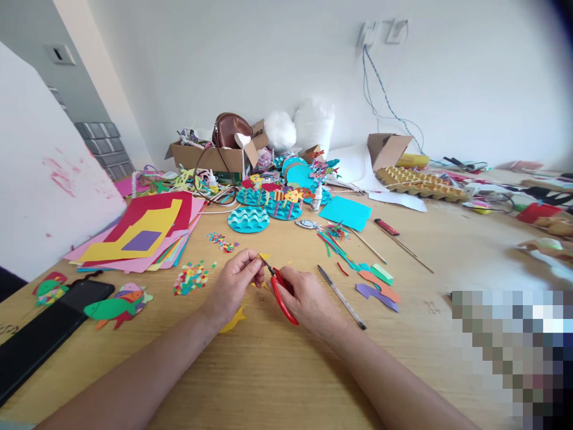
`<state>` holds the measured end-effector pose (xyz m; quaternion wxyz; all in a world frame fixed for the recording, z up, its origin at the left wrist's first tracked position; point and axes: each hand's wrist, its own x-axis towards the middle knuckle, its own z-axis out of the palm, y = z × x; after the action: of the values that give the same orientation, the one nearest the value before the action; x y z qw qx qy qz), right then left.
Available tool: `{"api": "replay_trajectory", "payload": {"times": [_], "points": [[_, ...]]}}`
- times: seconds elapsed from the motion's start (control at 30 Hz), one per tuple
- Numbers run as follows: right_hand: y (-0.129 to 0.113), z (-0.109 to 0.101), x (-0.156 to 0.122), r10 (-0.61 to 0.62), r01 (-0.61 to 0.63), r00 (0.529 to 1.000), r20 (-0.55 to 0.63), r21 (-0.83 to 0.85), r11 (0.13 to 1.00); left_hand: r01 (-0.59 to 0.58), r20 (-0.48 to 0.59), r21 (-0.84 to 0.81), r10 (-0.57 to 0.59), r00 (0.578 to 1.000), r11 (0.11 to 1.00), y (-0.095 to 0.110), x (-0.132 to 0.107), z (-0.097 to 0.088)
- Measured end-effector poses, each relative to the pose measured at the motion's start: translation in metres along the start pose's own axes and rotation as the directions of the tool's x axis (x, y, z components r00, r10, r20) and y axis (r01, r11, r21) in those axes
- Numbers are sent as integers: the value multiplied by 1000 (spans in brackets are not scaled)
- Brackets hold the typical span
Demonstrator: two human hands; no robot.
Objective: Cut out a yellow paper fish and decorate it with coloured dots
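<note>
My right hand [301,294] is closed round the red handles of a pair of scissors [285,303]. The dark blades point up and left, at a small piece of yellow paper [264,257]. My left hand [239,278] pinches that yellow piece between thumb and fingers, and part of it is hidden by the fingers. A yellow paper fish shape [233,321] lies on the table below my left wrist, partly covered by it. To the right of my right hand rests a pen [341,296].
Left are stacked coloured papers [134,233], paper dots [191,278], green paper fish [111,307] and a black phone [89,295]. Behind stand blue wavy discs [248,220], a glue bottle [316,199] and a cardboard box [208,157]. Paper scraps [380,289] lie right; a person's hand shows at the far right.
</note>
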<state>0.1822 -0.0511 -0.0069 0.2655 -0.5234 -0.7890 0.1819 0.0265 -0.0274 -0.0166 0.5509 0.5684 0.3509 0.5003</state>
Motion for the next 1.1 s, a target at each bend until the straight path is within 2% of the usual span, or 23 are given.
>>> {"api": "replay_trajectory", "payload": {"times": [0.4, 0.57, 0.77, 0.83, 0.97, 1.03, 1.1], "points": [[2, 4, 3, 28, -28, 1000, -10, -34, 999, 87, 41, -139, -82, 996, 986, -7, 5, -3], [4, 6, 5, 85, -85, 996, 0, 58, 995, 107, 54, -127, -101, 993, 986, -9, 9, -4], [12, 2, 13, 237, -251, 967, 92, 213, 944, 122, 35, 6, -122, 992, 993, -4, 9, -4], [13, -1, 14, 254, -273, 962, 99, 339, 900, 120, 42, 62, -123, 992, 991, -3, 8, -4], [11, -5, 14, 241, -198, 970, 27, 665, 720, 91, 125, 202, -117, 985, 975, 0, 5, -1], [9, -7, 14, 222, -165, 975, 10, 704, 691, 50, 180, 296, -108, 978, 954, 0, 3, 1], [8, -7, 14, 202, -162, 979, 22, 688, 708, -5, 218, 404, -91, 972, 915, 2, 1, 2]]}}
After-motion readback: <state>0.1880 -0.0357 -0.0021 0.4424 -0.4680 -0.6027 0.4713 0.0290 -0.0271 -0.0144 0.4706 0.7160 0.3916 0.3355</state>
